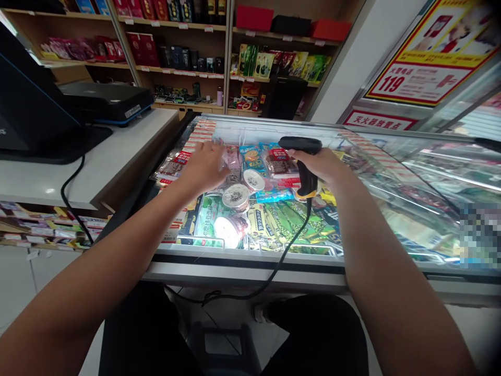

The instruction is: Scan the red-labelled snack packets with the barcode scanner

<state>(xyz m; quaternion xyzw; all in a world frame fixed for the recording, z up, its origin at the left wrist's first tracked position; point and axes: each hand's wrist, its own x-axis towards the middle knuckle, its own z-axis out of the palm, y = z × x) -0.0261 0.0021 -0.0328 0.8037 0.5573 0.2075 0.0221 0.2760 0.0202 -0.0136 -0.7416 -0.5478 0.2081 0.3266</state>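
Gripped in the right hand [324, 163]: a black handheld scanner [307, 177], handle downward, above the right part of the crowded goods in a glass-topped chest freezer [250, 270]. Above the left part, with fingers open and loosely bent: the left hand [207, 166], seemingly empty, close beside a pinkish wrapped packet [233, 156]; impossible to tell whether touching it.

Possible trouble, as a judgement: a snag of the slack black cable [310, 206], draped over the freezer's front edge and looped low near the knees, with a sharp tug on the scanner as the result. Likely too, with packs so tightly crowded: a knock against a neighbour, or a mix-up of labels. Also a risk: glare, already bleaching one tub almost white.

Packed below the hands, whether under the glass or on it hard to tell: round tubs [236, 196] with pale lids, red-labelled packs [279, 164], green bags [287, 222]. To the left, a white desk [129, 149] with a dark screen [31, 99] and a flat black device [107, 96], perhaps a scale. Beyond, wooden shelves [178, 24] of boxes and bags. At right, a red-and-yellow poster [426, 57] marked 119. Below, between black-trousered legs [321, 334], a dark stool [248, 344] on pale floor.
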